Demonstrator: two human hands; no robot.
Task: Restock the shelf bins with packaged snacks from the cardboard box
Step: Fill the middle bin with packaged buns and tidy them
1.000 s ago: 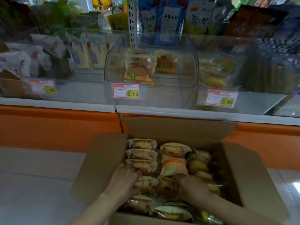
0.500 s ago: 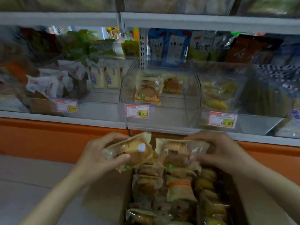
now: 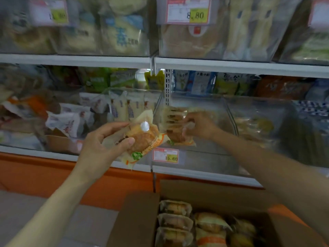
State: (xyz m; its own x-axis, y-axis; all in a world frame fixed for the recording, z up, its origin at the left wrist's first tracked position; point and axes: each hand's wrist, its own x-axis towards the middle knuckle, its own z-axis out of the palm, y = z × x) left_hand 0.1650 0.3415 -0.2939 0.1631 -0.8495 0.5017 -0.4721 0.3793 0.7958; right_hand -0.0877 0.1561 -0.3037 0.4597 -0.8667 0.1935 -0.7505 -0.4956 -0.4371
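Head view: left hand point(image 3: 99, 145) holds snack packet point(image 3: 142, 139) near price tag point(image 3: 166, 155) 15.60.

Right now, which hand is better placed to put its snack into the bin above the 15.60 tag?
Right. The right hand holds a snack pack at the clear bin's mouth; the left hand grips another pack outside it, further left.

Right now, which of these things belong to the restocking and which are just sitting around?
In the job: left hand gripping left-hand snack pack; right hand holding right-hand snack pack at the clear bin; cardboard box.
Just there: 8.80 price tag; blue packets; white-wrapped snacks.
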